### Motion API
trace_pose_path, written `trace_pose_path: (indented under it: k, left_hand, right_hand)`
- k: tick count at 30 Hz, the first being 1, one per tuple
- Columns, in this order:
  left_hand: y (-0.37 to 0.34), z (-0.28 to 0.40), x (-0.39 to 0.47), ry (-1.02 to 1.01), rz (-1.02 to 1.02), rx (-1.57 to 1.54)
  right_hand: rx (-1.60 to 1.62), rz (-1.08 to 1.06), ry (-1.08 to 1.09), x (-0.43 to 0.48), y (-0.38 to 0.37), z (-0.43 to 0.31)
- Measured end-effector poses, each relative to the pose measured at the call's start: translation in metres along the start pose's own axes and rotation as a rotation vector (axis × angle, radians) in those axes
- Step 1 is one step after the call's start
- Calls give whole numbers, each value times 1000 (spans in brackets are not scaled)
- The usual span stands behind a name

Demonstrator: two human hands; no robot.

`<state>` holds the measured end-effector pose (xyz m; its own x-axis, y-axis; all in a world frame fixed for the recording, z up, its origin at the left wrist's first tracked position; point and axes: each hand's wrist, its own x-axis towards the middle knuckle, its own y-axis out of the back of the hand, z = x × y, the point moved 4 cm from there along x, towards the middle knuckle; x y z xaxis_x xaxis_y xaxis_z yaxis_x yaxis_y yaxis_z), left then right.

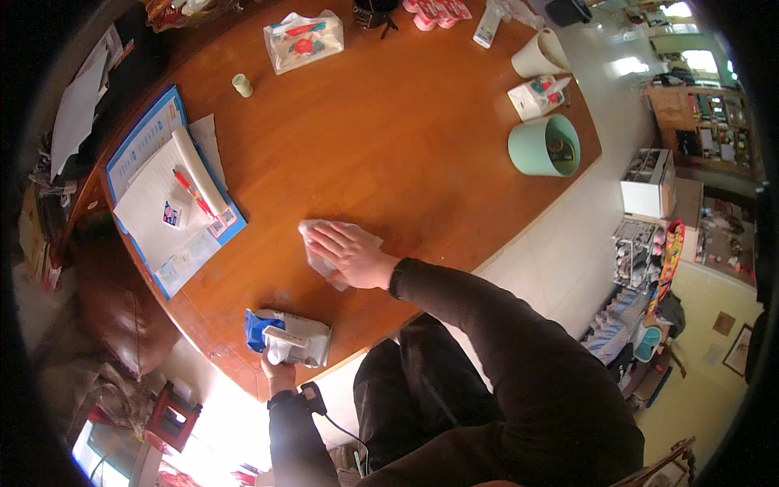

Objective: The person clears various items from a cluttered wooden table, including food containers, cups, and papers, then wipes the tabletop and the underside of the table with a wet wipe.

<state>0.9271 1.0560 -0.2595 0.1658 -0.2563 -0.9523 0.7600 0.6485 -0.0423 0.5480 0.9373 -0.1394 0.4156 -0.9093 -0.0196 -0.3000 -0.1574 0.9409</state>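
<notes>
My right hand (350, 252) lies flat, palm down, on a thin white wipe (317, 259) spread on the wooden tabletop (365, 140). My left hand (279, 369) is at the near left edge of the table, at a white and blue pack of wipes (313, 341) with its lid raised and a white wipe sticking out. The left fingers are partly hidden behind the pack, so how they hold it does not show. Left of my right hand lies an open notebook (152, 201) on a blue folder, with a red pen (193, 193) on the pages.
A small pale cylinder (242, 85) stands beyond the notebook. A tissue pack (303, 42) lies at the far side. Along the right edge are a mint-green bin (529, 146), another tissue pack (529, 100), a white container (532, 56) and a remote control (487, 26).
</notes>
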Motion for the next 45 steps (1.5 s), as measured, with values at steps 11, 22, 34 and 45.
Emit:
trace_pose_path:
  k: [11, 22, 34, 45]
  left_hand:
    - [-14, 3, -18, -49, -52, 45]
    - [-24, -2, -26, -61, -58, -39]
    - [-38, 1, -36, -112, -48, 11]
    - [-48, 2, -42, -107, -21, 70]
  right_hand:
    - [-344, 173, -957, -95, 40, 254]
    - [-234, 174, -113, 144, -4, 161]
    - [-220, -30, -185, 51, 17, 92]
    - [58, 226, -300, 38, -3, 34]
